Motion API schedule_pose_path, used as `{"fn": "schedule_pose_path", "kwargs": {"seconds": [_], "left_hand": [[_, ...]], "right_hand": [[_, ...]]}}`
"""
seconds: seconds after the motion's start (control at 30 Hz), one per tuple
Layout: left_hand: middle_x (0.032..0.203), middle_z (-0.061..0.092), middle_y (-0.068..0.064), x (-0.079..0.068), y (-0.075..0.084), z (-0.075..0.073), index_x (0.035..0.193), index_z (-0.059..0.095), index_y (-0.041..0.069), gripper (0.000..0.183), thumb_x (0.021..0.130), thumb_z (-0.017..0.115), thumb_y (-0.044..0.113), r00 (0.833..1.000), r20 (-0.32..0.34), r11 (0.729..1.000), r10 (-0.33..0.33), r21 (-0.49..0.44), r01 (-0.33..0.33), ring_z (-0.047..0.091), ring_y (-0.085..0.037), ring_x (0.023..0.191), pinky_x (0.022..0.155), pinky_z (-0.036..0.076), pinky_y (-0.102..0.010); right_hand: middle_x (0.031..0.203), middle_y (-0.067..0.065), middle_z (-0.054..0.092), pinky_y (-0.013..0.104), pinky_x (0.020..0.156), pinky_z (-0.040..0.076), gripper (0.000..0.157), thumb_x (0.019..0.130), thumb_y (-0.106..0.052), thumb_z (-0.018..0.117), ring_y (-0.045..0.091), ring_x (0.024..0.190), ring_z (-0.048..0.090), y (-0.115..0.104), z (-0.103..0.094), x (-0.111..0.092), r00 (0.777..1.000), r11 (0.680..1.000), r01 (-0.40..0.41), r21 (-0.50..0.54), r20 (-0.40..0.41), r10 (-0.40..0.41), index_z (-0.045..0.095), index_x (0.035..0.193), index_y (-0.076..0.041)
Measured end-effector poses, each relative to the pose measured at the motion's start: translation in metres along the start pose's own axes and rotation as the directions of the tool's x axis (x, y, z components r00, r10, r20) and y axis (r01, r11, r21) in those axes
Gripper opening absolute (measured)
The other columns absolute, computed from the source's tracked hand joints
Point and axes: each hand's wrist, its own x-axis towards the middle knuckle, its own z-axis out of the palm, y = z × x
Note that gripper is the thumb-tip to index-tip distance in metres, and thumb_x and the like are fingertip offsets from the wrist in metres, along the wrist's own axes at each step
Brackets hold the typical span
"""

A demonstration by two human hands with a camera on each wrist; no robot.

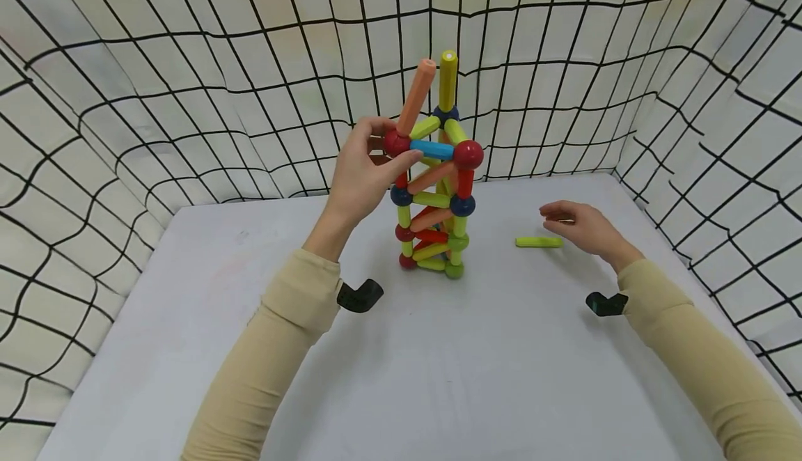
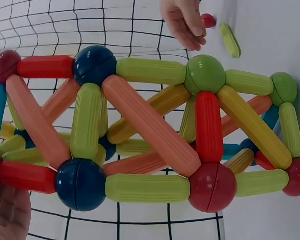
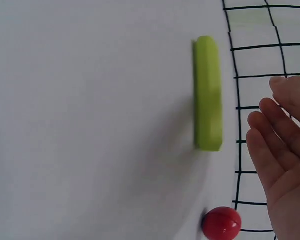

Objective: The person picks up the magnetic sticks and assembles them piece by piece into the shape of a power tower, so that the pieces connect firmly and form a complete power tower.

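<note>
A tall tower of magnetic sticks and balls (image 1: 432, 200) stands upright on the white table. My left hand (image 1: 366, 168) grips the red ball (image 1: 396, 142) at its upper left corner, the thumb reaching along the blue stick (image 1: 432, 149). From that ball a salmon stick (image 1: 416, 97) rises at a tilt; behind it a yellow stick (image 1: 447, 81) points up. My right hand (image 1: 583, 228) hovers with loosely bent, empty fingers beside a loose lime-green stick (image 1: 539, 241). A loose red ball (image 3: 221, 223) lies near that stick in the right wrist view; the head view does not show it.
White walls with a black grid (image 1: 282, 85) enclose the back and sides of the table (image 1: 401, 377). The tower stands toward the back wall. A black wrist camera mount (image 1: 360, 296) juts from the left sleeve, another (image 1: 606, 303) from the right.
</note>
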Motion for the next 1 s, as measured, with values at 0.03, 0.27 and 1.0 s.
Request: {"fn": "schedule_pose_path", "kwargs": {"seconds": [0.03,0.27,1.0], "left_hand": [[0.115,0.056,-0.008,-0.001,0.001,0.001,0.123,0.050,0.002,0.045,0.088,0.074,0.017,1.000,-0.008,1.000,0.012,0.011,-0.012,0.056,-0.016,0.102,0.086,0.052,-0.027],[0.114,0.055,-0.009,-0.006,0.005,0.008,0.123,0.050,0.000,0.046,0.087,0.075,0.015,0.998,-0.043,0.997,0.056,0.056,-0.054,0.056,-0.017,0.100,0.081,0.052,-0.027],[0.113,0.062,-0.012,-0.001,0.011,0.004,0.123,0.059,-0.003,0.033,0.093,0.066,0.010,0.954,-0.141,0.964,0.264,0.063,-0.257,0.059,-0.017,0.101,0.087,0.051,-0.028]], "right_hand": [[0.133,0.023,0.055,0.055,0.103,0.040,0.043,0.099,-0.022,0.058,0.039,0.123,0.050,0.004,0.003,-0.001,1.000,0.999,0.020,-0.039,0.015,-0.019,0.053,0.135,0.001],[0.117,0.017,0.064,0.051,0.096,0.047,0.032,0.090,-0.006,0.067,0.033,0.109,0.058,0.019,0.023,-0.004,0.988,0.952,0.153,-0.267,0.067,-0.140,0.065,0.121,0.001],[0.108,0.006,0.065,0.012,0.081,0.049,0.032,0.094,-0.024,0.067,0.013,0.094,0.061,-0.180,-0.060,-0.014,0.901,0.959,0.271,-0.076,-0.332,-0.281,0.064,0.121,-0.006]]}}
